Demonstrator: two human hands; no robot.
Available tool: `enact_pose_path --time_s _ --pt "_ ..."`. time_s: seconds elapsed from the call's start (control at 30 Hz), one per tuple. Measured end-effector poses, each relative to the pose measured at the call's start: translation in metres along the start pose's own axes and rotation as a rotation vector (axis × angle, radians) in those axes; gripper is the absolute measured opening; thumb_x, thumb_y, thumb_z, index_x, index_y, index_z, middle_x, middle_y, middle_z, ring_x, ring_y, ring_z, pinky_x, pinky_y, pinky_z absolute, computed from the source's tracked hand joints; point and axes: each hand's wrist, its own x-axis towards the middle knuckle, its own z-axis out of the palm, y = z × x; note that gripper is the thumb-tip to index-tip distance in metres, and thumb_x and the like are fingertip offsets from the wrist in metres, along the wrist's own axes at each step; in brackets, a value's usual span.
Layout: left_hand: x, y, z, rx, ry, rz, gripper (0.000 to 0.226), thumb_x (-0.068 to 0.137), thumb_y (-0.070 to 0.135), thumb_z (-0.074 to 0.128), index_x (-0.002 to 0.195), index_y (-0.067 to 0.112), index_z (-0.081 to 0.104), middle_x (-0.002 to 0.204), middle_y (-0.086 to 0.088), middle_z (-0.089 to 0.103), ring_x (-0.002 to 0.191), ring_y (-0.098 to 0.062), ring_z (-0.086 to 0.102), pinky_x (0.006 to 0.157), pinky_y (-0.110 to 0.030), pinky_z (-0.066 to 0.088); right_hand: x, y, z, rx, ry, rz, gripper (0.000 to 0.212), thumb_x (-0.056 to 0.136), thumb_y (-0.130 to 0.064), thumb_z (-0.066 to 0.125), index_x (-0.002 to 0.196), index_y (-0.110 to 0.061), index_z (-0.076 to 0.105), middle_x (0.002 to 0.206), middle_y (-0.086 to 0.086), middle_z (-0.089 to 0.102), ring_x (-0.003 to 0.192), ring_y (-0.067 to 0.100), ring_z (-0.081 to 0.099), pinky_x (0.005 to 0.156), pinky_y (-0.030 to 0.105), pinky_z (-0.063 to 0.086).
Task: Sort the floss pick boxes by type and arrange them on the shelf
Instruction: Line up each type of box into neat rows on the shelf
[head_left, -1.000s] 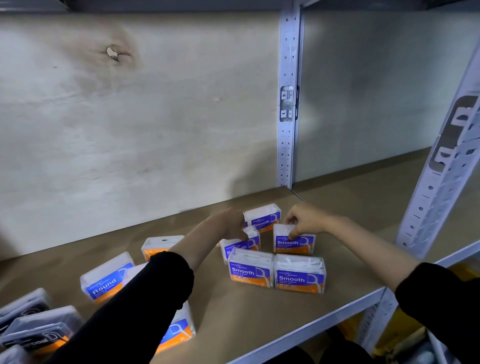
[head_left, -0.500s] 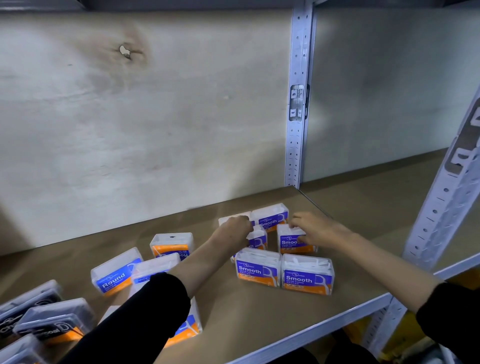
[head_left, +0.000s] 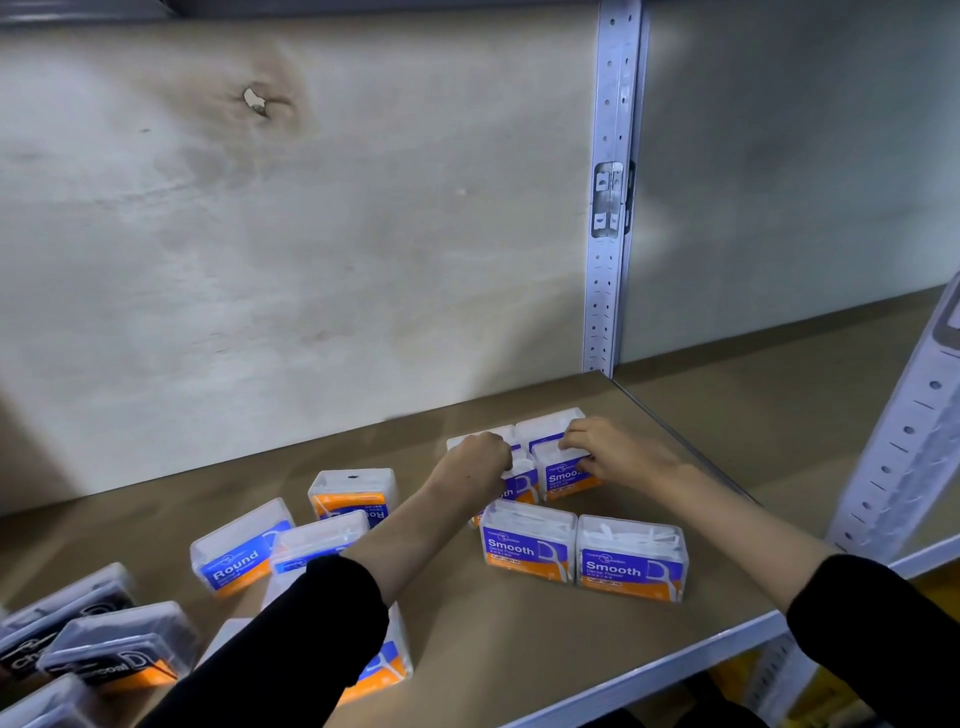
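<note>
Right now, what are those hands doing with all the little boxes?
A person is sorting floss picks on a brown wooden shelf. The left-hand grip and right-hand grip each hold a clear plastic box with a purple-and-orange "Smooth" label, the left Smooth box and the right Smooth box, in a tidy block. Blue-labelled "Round" boxes and black-labelled boxes lie scattered further left.

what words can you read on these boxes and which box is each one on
"Smooth": front left purple box
"Smooth": front right purple box
"Smoot", the rest hidden: middle purple box, under the right hand
"Round": blue box
"coal", start cut off: dark box
Smaller print and the other labels are too blurred or hidden to read.
</note>
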Motion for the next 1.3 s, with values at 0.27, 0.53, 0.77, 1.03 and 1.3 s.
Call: enact_pose_path --time_s 0.27,0.53,0.77,1.03,1.3 --pt "0.0009 -0.0019 -0.0017 -0.003 -0.008 0.007 0.04 0.091 0.016 0.056 0.13 0.006 0.054 0.131 -0.011 0.056 0.118 -0.023 0.055 0.097 -0.03 0.047 0.0029 -0.0005 0.0039 0.011 0.029 -0.004 0.042 0.093 -0.015 0.051 0.134 -0.009 0.047 0.14 0.007 0.046 0.129 0.019 0.042 0.106 0.029 0.039" --pt "-0.0002 -0.0019 -0.0028 0.013 0.007 0.02 0.04 0.091 0.017 0.057 0.13 0.007 0.054 0.132 -0.01 0.056 0.117 -0.022 0.056 0.096 -0.03 0.047 0.0027 -0.0028 0.0026 0.026 0.047 0.008 0.042 0.093 -0.015 0.051 0.134 -0.009 0.046 0.141 0.007 0.045 0.13 0.018 0.041 0.106 0.029 0.04" --pt "0.0013 -0.0021 -0.0041 0.019 0.01 0.022 0.04 0.091 0.017 0.056 0.13 0.007 0.054 0.132 -0.01 0.056 0.118 -0.022 0.055 0.096 -0.031 0.047 0.0019 -0.0018 0.003 0.041 0.053 0.007 0.042 0.093 -0.016 0.051 0.134 -0.01 0.046 0.141 0.005 0.045 0.13 0.017 0.041 0.106 0.027 0.037" --pt "0.0032 -0.0051 -0.0002 0.025 0.019 0.035 0.041 0.09 0.019 0.058 0.13 0.008 0.055 0.132 -0.009 0.056 0.118 -0.021 0.056 0.095 -0.031 0.048 0.0017 -0.0031 0.0037 0.059 0.052 0.017 0.042 0.093 -0.016 0.051 0.134 -0.01 0.046 0.141 0.006 0.044 0.13 0.017 0.042 0.106 0.028 0.039" --pt "0.0007 -0.0057 -0.0025 0.036 0.012 0.062 0.042 0.091 0.022 0.058 0.13 0.008 0.054 0.134 -0.009 0.055 0.119 -0.022 0.056 0.095 -0.032 0.049 -0.0019 -0.0064 0.0003 0.076 0.052 0.037 0.041 0.092 -0.017 0.052 0.132 -0.011 0.048 0.141 0.005 0.044 0.129 0.018 0.043 0.104 0.029 0.041"
